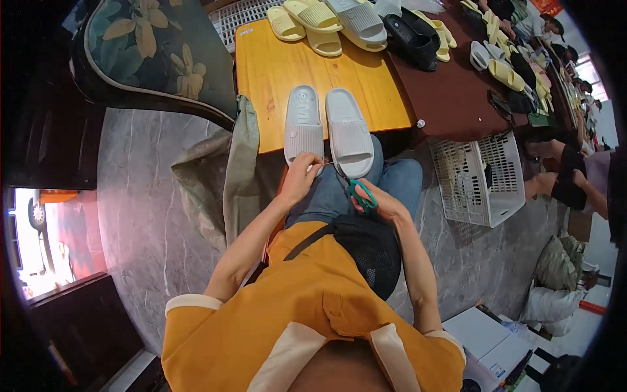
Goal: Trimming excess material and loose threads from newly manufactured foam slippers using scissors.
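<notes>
A pair of light grey slide slippers lies side by side, the left slipper (304, 124) and the right slipper (349, 124), with their near ends reaching over the table edge above my lap. My left hand (304, 176) is closed in a pinch at the near end of the left slipper. A thin reddish strand shows by its fingertips, but what they grip is too small to tell. In my right hand (384, 201) are scissors with green handles (363, 197). Their dark blades point toward the gap between the slippers, by the right slipper's near end.
The yellow wooden table (268, 85) carries yellow and grey slippers (313, 16) at its far edge. A brown-covered table (431, 98) with more footwear adjoins it. A white plastic basket (473, 183) stands on the floor at right, near another person's arm. A floral chair (157, 52) is at left.
</notes>
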`<action>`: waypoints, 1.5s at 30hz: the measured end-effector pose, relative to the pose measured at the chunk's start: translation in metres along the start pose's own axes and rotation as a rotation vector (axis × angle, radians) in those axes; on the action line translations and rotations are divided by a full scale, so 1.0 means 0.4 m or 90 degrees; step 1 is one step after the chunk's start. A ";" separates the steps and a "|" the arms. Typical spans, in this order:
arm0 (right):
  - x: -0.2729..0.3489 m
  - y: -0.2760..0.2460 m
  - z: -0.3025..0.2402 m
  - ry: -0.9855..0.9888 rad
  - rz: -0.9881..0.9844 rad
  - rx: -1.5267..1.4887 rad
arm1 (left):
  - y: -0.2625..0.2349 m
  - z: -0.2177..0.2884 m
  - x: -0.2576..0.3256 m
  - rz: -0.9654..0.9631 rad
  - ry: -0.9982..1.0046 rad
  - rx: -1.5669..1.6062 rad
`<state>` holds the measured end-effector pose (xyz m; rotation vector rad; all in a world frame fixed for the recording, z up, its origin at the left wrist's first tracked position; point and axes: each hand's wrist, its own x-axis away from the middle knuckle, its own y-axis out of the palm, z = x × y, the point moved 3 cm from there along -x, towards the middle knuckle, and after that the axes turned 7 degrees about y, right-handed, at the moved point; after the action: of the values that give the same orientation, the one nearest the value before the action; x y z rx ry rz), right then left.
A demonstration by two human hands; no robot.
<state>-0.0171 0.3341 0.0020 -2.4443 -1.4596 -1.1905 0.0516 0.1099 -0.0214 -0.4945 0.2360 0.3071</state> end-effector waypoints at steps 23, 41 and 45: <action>-0.193 -0.394 -0.153 -0.141 0.584 0.229 | -0.544 -0.179 0.269 -0.440 -0.381 -0.168; -0.226 -0.160 -0.135 -0.328 0.343 0.325 | -0.010 -0.060 -0.208 -0.077 0.152 -0.432; -0.193 -0.159 -0.123 -0.319 0.396 0.269 | 0.011 -0.072 -0.263 -0.184 0.062 -0.345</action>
<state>-0.1145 0.2928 -0.0331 -2.6500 -0.7685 -0.1412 -0.0517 0.0750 -0.0169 -1.0691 0.1701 0.0586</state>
